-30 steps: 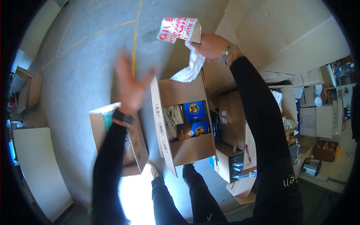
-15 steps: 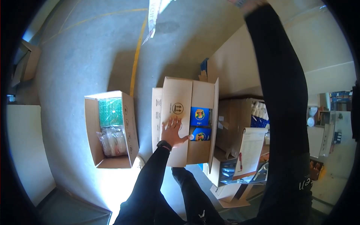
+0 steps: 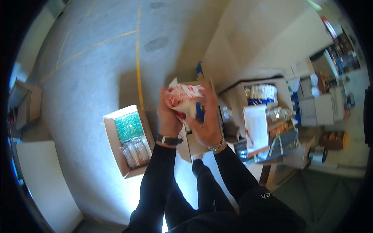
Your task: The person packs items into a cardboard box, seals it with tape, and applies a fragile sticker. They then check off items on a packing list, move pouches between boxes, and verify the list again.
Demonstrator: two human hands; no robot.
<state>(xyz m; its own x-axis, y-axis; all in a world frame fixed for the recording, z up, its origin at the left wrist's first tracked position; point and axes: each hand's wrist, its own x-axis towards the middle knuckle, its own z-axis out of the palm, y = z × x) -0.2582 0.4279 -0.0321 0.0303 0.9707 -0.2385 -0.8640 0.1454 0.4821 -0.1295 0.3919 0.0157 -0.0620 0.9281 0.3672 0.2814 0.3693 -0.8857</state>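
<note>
A crumpled wad of white tape with red print (image 3: 186, 93) is held up between my two hands. My left hand (image 3: 169, 118), with a dark wristband, cups its left side. My right hand (image 3: 209, 126), wearing a chain bracelet, presses from the right with its fingers pointing up. Directly beneath them stands a cardboard box (image 3: 189, 148), mostly covered by my hands. Part of a blue printed pack (image 3: 200, 112) shows inside it, between my hands.
To the left, an open carton (image 3: 112, 134) holds a green pack (image 3: 128, 127) and clear-wrapped items (image 3: 135, 152). At right, a clipboard (image 3: 255, 130) with a red pen lies among boxes and packaged goods. Yellow lines (image 3: 138, 73) mark the floor.
My right hand came down from the upper right with the tape strip. My left hand left the box flap and joined it. The strip, which hung loose, is now bunched up between both hands.
</note>
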